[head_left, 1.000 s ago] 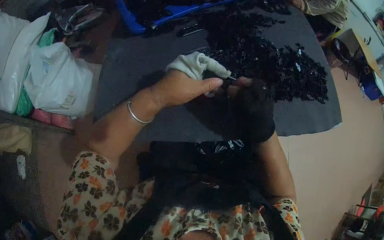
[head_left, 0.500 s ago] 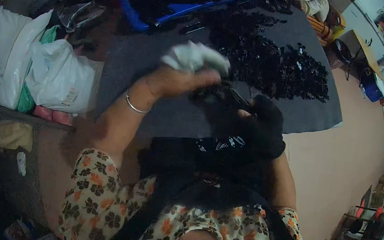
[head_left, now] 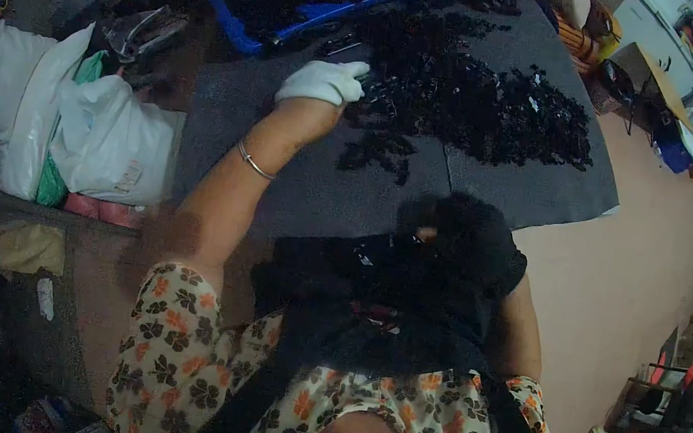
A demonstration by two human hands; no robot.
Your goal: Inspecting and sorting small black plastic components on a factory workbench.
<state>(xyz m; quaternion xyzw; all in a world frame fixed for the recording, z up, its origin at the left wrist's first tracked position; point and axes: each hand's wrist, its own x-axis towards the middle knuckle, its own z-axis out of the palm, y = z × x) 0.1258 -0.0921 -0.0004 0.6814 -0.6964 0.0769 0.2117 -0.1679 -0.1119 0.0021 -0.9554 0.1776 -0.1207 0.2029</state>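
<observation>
My left hand (head_left: 323,86), in a white glove with a bracelet on the wrist, reaches to the left edge of a spread pile of small black parts (head_left: 505,115). Its fingers are bent closed against the pile; what is in them is hidden among the dark pieces. A smaller cluster of black parts (head_left: 381,152) lies just below the pile. Close to my lap, my right hand (head_left: 473,240) wears a black glove with a bare fingertip showing. Its fingers are curled together, and any piece in them merges with the dark glove and apron (head_left: 378,302).
A blue tray (head_left: 243,40) full of black parts stands at the far left of the grey-covered table (head_left: 536,205). White bags (head_left: 112,137) sit to the left. Another person's arm (head_left: 573,1) shows at the far right, beside an open carton (head_left: 654,79).
My left hand has moved away from my right hand, up and left to the pile's edge. The smaller cluster is now uncovered. My right hand has drawn slightly nearer to me.
</observation>
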